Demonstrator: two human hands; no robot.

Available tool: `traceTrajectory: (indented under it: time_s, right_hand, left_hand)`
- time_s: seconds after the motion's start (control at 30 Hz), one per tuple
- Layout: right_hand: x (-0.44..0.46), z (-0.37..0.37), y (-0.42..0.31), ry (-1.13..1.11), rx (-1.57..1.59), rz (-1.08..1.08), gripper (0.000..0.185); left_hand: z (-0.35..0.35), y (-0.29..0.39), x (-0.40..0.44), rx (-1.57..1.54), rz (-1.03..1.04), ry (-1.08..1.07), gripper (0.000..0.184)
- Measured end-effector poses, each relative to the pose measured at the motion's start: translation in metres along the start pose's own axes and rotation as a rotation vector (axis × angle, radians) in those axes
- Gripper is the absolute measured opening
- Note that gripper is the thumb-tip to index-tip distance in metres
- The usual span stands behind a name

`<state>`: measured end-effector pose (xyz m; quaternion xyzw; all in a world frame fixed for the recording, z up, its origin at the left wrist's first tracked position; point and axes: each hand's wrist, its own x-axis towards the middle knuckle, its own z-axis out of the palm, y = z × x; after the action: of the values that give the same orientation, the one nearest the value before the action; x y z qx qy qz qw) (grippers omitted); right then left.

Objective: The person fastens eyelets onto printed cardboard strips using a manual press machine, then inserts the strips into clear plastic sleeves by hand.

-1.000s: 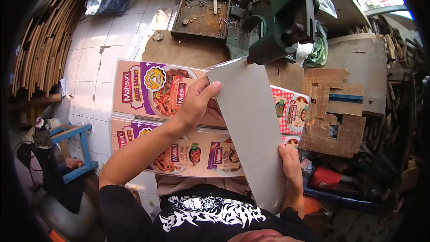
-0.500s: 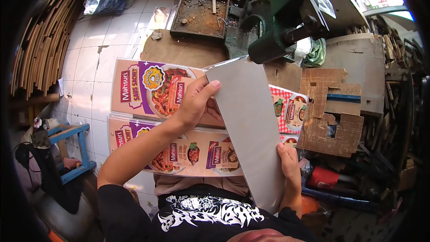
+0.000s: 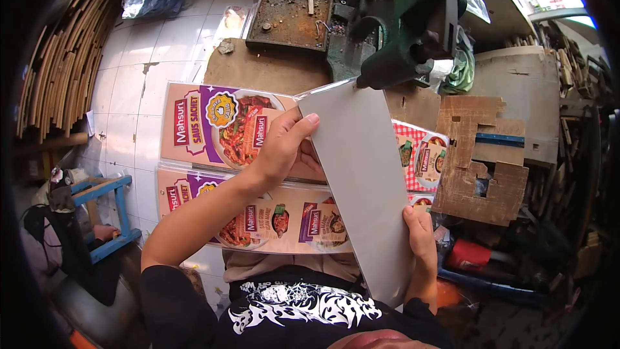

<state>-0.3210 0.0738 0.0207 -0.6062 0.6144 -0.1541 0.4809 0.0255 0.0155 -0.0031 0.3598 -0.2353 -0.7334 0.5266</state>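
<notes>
A long grey board (image 3: 365, 162) slants across the middle, its far end touching or beneath the nose of a green hand press (image 3: 403, 36). My left hand (image 3: 290, 145) is closed on its left edge, thumb on top and fingers curled underneath. Lower down, my right hand (image 3: 421, 236) grips the right edge, thumb uppermost and the other fingers partly hidden. Under the board and my left arm lie printed food signs, an upper Mahsuri sign (image 3: 213, 123) and a lower Mahsuri sign (image 3: 258, 220). Part of a red-checked print (image 3: 420, 155) shows on the right.
Behind the signs is a dirty metal tray (image 3: 290, 20) with small bits in it. Cut brown board (image 3: 481, 155) lies to the right. Stacked strips (image 3: 64, 58) line the left side, and a blue stool frame (image 3: 106, 213) stands on the tiled floor (image 3: 129, 97).
The press's lever has swung from a slant to nearly upright. The view has shifted slightly; both hands keep their hold on the board, which stays under the press nose.
</notes>
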Motion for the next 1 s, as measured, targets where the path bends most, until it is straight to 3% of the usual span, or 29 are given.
traceTrajectory:
  time_s: [0.13, 0.4, 0.47, 0.5, 0.6, 0.77, 1.0]
  right_hand:
    - [-0.002, 0.001, -0.014, -0.021, 0.104, 0.051, 0.055]
    - [0.002, -0.023, -0.019, -0.135, -0.113, -0.205, 0.050]
    - [0.004, -0.037, -0.031, 0.000, 0.191, 0.136, 0.029]
    - [0.012, -0.048, -0.021, 0.015, 0.315, 0.101, 0.022]
    - [0.041, -0.069, -0.019, 0.017, 0.553, -0.012, 0.026]
    - [0.093, -0.056, -0.063, 0.007, 0.429, -0.198, 0.020]
    - [0.172, -0.004, -0.122, -0.014, 0.408, -0.488, 0.021]
  left_hand:
    - [0.000, 0.000, -0.001, -0.007, 0.000, -0.028, 0.039]
    - [-0.003, -0.003, -0.001, 0.003, 0.056, -0.062, 0.042]
    - [-0.002, -0.002, -0.002, 0.005, 0.085, -0.098, 0.045]
    - [-0.002, -0.005, -0.003, 0.003, 0.082, -0.101, 0.045]
    - [-0.003, -0.006, -0.001, 0.005, 0.086, -0.136, 0.048]
    - [-0.001, -0.004, -0.006, -0.015, -0.054, -0.319, 0.053]
    - [0.000, 0.005, -0.014, -0.029, -0.058, -0.405, 0.056]
